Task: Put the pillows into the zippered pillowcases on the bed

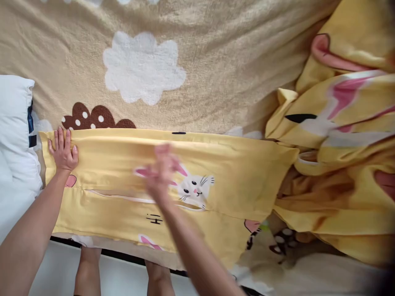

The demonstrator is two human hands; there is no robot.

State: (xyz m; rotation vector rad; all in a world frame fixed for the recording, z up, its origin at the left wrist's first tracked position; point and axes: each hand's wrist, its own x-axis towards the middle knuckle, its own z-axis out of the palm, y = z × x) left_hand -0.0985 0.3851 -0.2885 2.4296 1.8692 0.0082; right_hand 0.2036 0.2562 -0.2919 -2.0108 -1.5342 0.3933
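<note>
Yellow cloth [237, 172], one piece, is lying on one beige blanket [228, 74]; one left hand [64, 153] is resting spread on it; one right hand [162, 174] is showing mid-cloth, too blurred to tell its grip.

Short word "Hi" [154, 219], thin black printed letters, on long flat yellow cloth [243, 176] with white-and-pink rabbit print [194, 189].
</note>
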